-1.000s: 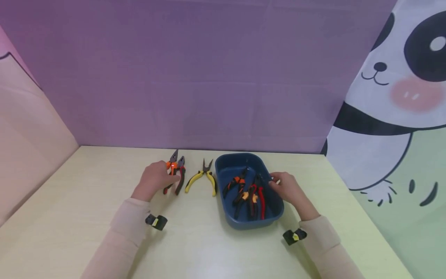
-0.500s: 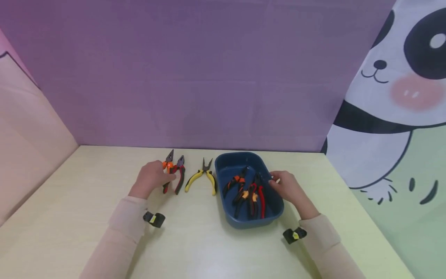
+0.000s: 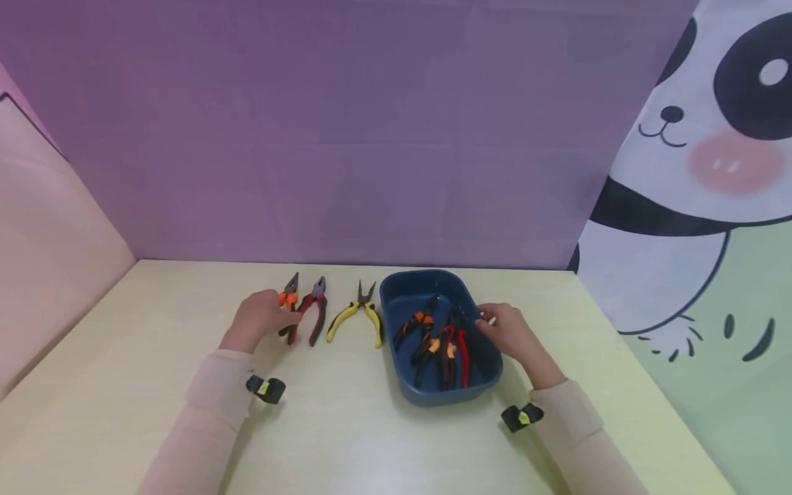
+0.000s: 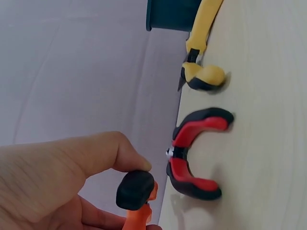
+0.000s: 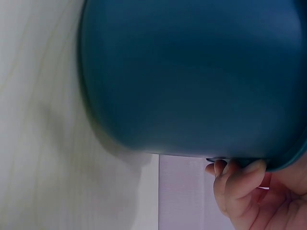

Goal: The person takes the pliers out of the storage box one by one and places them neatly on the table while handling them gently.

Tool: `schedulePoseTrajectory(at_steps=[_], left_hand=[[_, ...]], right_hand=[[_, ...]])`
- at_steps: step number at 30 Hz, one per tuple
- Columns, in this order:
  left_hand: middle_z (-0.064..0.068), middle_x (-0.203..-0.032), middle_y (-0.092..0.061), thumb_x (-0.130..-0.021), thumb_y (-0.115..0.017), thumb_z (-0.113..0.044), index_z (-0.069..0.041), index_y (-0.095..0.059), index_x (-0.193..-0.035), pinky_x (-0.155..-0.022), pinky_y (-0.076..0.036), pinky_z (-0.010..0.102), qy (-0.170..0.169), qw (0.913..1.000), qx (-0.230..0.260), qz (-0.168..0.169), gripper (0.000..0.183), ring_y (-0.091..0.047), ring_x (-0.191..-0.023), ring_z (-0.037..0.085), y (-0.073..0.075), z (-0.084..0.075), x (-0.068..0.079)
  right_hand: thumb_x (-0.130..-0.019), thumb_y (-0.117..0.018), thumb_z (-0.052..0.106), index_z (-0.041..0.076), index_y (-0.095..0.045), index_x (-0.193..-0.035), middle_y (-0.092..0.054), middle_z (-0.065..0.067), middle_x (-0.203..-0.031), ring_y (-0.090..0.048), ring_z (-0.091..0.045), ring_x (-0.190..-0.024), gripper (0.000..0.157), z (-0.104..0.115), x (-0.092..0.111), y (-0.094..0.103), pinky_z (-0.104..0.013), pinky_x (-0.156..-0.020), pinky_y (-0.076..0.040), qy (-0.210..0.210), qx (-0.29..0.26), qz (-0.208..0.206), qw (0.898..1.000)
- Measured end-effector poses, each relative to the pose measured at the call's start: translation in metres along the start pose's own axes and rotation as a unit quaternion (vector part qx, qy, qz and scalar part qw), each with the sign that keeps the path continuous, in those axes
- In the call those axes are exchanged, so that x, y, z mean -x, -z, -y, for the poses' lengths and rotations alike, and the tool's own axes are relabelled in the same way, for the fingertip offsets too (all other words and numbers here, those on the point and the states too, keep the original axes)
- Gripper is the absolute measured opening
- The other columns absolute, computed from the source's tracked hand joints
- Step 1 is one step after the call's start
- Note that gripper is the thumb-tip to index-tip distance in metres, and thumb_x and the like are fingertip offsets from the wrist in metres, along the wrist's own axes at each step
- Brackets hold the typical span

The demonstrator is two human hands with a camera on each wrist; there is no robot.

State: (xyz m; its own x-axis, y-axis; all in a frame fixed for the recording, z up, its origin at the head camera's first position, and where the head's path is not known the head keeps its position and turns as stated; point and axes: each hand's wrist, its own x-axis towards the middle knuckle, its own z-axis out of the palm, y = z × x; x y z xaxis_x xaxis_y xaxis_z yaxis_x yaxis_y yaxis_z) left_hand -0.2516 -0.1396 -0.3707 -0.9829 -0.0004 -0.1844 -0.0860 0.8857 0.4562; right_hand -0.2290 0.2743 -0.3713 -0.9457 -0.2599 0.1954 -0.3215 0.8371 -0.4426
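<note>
You wear long sleeves (image 3: 572, 430) of pale pinkish colour, with broad cuffs (image 3: 218, 383), and also two small black wrist cameras (image 3: 272, 391), each bearing one yellow mark (image 3: 524, 418).

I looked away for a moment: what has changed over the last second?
The left hand moved a little left, carrying the orange pliers farther from the red pliers. The yellow pliers and tub stayed put, the right hand still holding the tub's rim.
</note>
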Motion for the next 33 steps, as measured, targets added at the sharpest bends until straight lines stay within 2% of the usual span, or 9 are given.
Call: schedulePoseTrajectory(at_steps=[6,18,33], left_hand=[[0.006,-0.069,-0.050,-0.082,-0.067,-0.032,-0.002,-0.052,-0.079,-0.057,-0.035,0.030,-0.001,0.9999,-0.013,-0.001,0.033,-0.047,-0.063,0.021,0.000,0.005,-0.002],[0.006,-0.070,-0.050,-0.082,-0.067,-0.034,-0.003,-0.051,-0.078,-0.055,-0.036,0.029,0.009,0.9991,-0.042,-0.007,0.035,-0.048,-0.063,0.020,-0.002,0.014,-0.008],[0.006,-0.070,-0.050,-0.082,-0.067,-0.033,-0.004,-0.052,-0.077,-0.054,-0.035,0.029,0.004,0.9992,-0.039,-0.005,0.034,-0.047,-0.061,0.019,-0.006,0.021,-0.010]], right_hand=[[-0.084,-0.058,0.001,-0.013,-0.060,-0.109,-0.066,-0.015,-0.078,-0.058,-0.016,-0.058,0.029,0.000,0.000,0.000,-0.032,-0.056,-0.048,0.000,-0.002,0.001,1.000],[-0.085,-0.058,0.002,-0.013,-0.060,-0.109,-0.066,-0.016,-0.079,-0.057,-0.015,-0.057,0.028,0.003,0.001,0.001,-0.032,-0.056,-0.047,-0.004,-0.002,0.003,1.000],[-0.086,-0.058,0.003,-0.013,-0.060,-0.111,-0.066,-0.017,-0.082,-0.058,-0.016,-0.059,0.030,0.003,0.001,0.000,-0.031,-0.057,-0.048,-0.011,0.000,0.010,1.000]])
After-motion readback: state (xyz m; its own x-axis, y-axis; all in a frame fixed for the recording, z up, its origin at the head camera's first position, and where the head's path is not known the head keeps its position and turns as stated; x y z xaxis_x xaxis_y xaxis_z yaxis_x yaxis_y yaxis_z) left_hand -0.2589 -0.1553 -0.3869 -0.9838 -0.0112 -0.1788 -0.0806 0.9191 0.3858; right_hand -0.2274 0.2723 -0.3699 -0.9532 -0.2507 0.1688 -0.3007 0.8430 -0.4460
